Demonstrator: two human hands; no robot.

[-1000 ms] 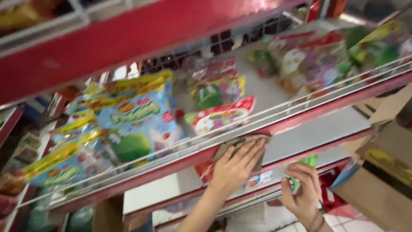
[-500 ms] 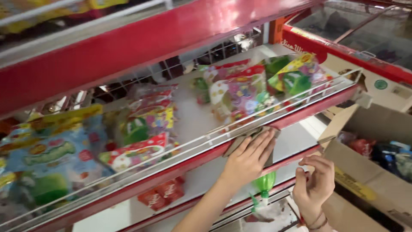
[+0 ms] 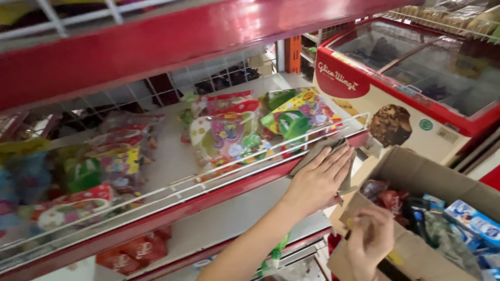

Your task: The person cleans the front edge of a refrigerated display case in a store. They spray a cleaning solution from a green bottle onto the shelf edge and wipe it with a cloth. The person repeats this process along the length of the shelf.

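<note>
The left hand [image 3: 319, 179] lies flat, fingers spread a bit, pressing a grey-brown cloth [image 3: 333, 156] onto the red front edge of the shelf [image 3: 219, 195], right at the shelf's end. Cloth pokes out above the fingertips & at 3 o'clock of the hand. The right hand [image 3: 371, 237] is lower down, at about 5 o'clock from the left one. It sits at the near edge of a brown cardboard box [image 3: 411, 171], fingers curled, but it's blurry so I can't tell if it grips the flap or holds sth. The 2 hands are near each other, not touching.

Behind the white wire rail [image 3: 250, 158], bright snack bags [image 3: 234, 130] lie on the shelf at 10 o'clock of the cloth. More bags [image 3: 99, 166] lie far off toward 9 o'clock. The box holds packs, incl. a blue & white one [image 3: 471, 218]. At 1 o'clock stands a red freezer w/ a glass lid [image 3: 416, 57].
</note>
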